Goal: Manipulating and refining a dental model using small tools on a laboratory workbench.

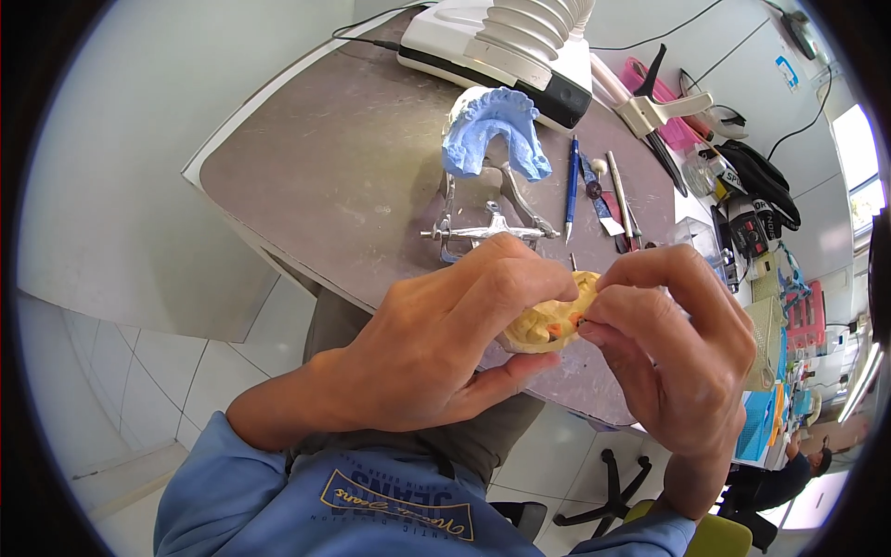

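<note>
Above the front edge of the table, my left hand [441, 330] is closed round a yellow dental model [531, 327]. Its thumb lies along the lower side and its fingers cover part of the top. Small orange patches show on the model's near side. My right hand [673, 348] is in a pinch against the model's right end. A tiny dark bit shows at those fingertips, too small to name. Just beyond the hands stands a metal dental articulator [497, 227] carrying a blue dental cast [487, 139].
On the brown table [306, 158] a white machine with a ribbed hose [506, 46] stands at the back. A blue pen [572, 186], a white-handled tool [619, 190] and a wristwatch [592, 186] lie right of the articulator. A black pouch [761, 176] is farther right. Another person [789, 478] sits in the distance.
</note>
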A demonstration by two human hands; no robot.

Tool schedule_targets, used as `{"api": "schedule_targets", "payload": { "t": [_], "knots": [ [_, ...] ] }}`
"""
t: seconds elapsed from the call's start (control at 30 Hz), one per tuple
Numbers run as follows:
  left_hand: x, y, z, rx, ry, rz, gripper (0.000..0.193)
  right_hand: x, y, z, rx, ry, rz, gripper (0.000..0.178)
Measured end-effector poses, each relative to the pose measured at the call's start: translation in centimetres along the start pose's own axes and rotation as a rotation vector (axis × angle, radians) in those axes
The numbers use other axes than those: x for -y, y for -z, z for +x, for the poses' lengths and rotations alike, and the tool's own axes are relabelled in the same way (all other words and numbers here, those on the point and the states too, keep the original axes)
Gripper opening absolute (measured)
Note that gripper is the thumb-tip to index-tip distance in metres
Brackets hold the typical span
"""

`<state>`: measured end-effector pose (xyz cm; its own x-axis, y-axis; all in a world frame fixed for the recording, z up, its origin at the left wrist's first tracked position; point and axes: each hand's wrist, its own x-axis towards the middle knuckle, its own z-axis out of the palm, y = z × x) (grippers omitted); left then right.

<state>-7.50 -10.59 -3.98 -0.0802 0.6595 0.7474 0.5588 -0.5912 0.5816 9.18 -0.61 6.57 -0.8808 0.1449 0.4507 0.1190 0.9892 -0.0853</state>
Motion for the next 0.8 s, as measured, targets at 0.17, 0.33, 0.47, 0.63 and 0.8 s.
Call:
{"api": "schedule_targets", "payload": {
  "t": [0.17, 0.33, 0.47, 0.63, 0.8],
  "knots": [
    [-0.1, -0.1, 0.1, -0.006, -0.001, -0.011, 0.058, -0.6, 0.4, -0.2, -0.017, 0.177, -0.134, 0.020],
    [0.0, -0.1, 0.1, -0.012, -0.007, -0.005, 0.059, -0.9, 0.6, -0.2, 0.000, 0.116, -0.068, 0.023],
    [0.1, -0.2, 0.2, -0.029, -0.038, 0.003, 0.060, -0.9, 0.9, 0.2, 0.024, 0.120, -0.069, 0.025],
    [0.1, 0.0, 0.1, -0.022, -0.025, 0.012, 0.060, -1.0, 1.4, 0.9, 0.105, 0.122, -0.038, 0.027],
    [0.0, 0.0, 0.2, -0.017, -0.023, -0.007, 0.061, -1.0, 1.2, 1.5, 0.121, 0.111, 0.003, 0.029]
  ]
}}
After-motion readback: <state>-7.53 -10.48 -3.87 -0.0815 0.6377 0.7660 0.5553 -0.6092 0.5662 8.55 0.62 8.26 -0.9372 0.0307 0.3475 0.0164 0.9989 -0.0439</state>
